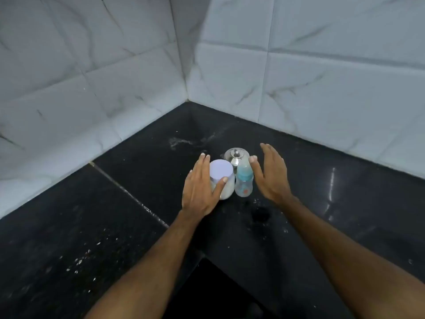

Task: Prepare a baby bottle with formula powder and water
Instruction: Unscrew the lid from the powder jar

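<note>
A clear jar of white formula powder [226, 191] with a pale lid stands on the black counter [138, 180]. My left hand [202, 187] holds it, thumb across its front and fingers along its left side. Touching the jar's right side is a clear baby bottle [244, 183] with a teal collar and cap, upright. My right hand [271, 173] hovers just right of the bottle, fingers straight and thumb near the cap, holding nothing. Behind both stands a steel kettle [236, 156] with a knobbed lid, mostly hidden by them.
The counter forms an L in a corner of white marble-look tiled walls [299, 77]. White specks and a smear lie on the counter at left and behind the jar. The counter's inner edge drops off at the bottom centre.
</note>
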### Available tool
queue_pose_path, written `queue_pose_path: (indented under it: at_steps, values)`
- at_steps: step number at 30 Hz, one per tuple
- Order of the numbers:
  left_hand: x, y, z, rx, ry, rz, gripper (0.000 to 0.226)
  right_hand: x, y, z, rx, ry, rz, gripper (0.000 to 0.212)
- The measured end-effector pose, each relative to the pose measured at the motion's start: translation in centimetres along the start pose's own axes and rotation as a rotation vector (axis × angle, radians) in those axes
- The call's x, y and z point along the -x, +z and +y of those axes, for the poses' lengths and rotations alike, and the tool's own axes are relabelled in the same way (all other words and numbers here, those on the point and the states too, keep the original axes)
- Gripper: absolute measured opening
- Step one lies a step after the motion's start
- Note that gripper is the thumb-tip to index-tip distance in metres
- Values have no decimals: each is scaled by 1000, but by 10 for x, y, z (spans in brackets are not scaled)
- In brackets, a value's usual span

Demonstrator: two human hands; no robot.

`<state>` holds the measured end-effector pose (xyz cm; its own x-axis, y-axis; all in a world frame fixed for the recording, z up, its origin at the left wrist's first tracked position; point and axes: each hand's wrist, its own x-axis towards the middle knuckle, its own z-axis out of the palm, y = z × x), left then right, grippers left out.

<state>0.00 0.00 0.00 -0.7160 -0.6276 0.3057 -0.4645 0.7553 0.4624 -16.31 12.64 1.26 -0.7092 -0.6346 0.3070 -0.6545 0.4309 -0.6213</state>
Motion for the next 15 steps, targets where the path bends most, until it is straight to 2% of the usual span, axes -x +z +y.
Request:
queue_pose_path:
  at_steps: [3, 7, 15]
  values:
    - [7, 6, -6, 23, 7, 5, 82, 17, 6, 12, 19, 72, -31, 77]
    - [9, 8, -1, 71, -20, -36, 80, 35, 16, 26, 69, 122, -98, 71]
    - [-8, 13, 12, 213, -224, -138, 106, 47, 22, 30, 87, 135, -127, 74]
